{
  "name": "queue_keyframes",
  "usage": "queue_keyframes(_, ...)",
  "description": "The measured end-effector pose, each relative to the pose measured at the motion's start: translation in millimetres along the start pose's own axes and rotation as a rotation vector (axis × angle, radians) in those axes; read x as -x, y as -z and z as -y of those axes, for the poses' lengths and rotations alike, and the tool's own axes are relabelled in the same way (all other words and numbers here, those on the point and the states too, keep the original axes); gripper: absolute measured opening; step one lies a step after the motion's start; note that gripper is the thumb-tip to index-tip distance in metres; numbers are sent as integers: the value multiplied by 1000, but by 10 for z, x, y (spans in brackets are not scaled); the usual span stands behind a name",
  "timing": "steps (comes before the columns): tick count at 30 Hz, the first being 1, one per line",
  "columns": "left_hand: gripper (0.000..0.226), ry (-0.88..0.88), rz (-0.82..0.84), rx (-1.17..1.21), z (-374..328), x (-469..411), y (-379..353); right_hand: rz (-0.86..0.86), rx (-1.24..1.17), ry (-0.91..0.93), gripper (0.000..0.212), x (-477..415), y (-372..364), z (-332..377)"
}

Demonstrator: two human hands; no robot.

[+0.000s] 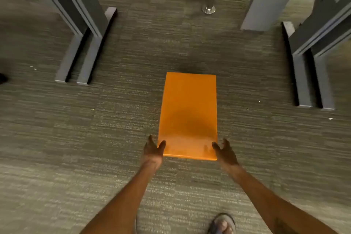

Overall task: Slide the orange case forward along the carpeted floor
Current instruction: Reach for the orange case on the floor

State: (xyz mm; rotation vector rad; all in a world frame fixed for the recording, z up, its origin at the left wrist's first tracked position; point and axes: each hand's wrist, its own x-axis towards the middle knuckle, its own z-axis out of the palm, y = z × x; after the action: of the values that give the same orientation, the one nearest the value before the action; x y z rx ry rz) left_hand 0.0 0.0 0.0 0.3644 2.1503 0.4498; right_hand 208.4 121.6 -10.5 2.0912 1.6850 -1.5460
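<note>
One orange case (188, 114), flat smooth-topped rectangle with rounded corners, lies long-way on the carpeted floor (76, 138), roughly centre of view. Carpet is low-pile, grey-green, streaked in horizontal bands, a few pale specks scattered on it. Two bare hands sit at the case's near end: left hand (152, 148) at the near-left corner, thumb on the top face, fingers spread down the side; right hand (226, 151) at the near-right corner, thumb touching the top edge, fingers splayed just off the side. Both hands are loosely spread, pressing against the corners rather than closed round anything. Two bare forearms run back toward the camera. One sandalled foot (222, 224) at the bottom edge, right of centre. Two pairs of grey metal partition feet, long flat bars: left pair (83, 51), right pair (311, 81). One chrome post with round base (209, 8) beyond the case. Whole frame is motion-blurred.
</note>
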Motion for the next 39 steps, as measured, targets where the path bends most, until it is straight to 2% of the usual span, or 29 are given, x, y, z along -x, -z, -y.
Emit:
queue_keyframes(2, 79, 46, -12, 76, 33, -116, -84, 28, -81, -31, 59, -114, -80, -70)
queue_keyframes(4, 74, 62, 13, 140, 118, -258, -184, 101, -274, -85, 49, -202, -157, -141)
queue_keyframes(8, 40, -17, 21, 243, 269, -384, -310, 174, -492, -128, 41, -320, -227, -302)
queue_keyframes(11, 34, -56, 42, 296, 366, -472, -355, 219, -568, -136, 44, -431, -271, -397)
queue_keyframes(16, 30, -46, 28, 384, 471, -573, -396, 179, -625, -94, 31, -520, -336, -468)
queue_keyframes(25, 35, -66, -1, 523, 382, -483, -161, 161, -628, -60, 38, -436, -328, -224)
queue_keyframes(27, 37, -73, -20, 525, 323, -490, -46, 160, -644, -76, 40, -439, -331, -78)
queue_keyframes(31, 34, -202, -26, 471, 224, -612, 215, 175, -678, -75, 45, -532, -391, 262)
queue_keyframes(35, 28, -324, -124, 396, 184, -910, 423, 157, -686, -61, 45, -719, -559, 550)
queue_keyframes(39, 21, -344, -208, 351, 66, -1269, 675, 127, -689, -51, 47, -951, -779, 859)
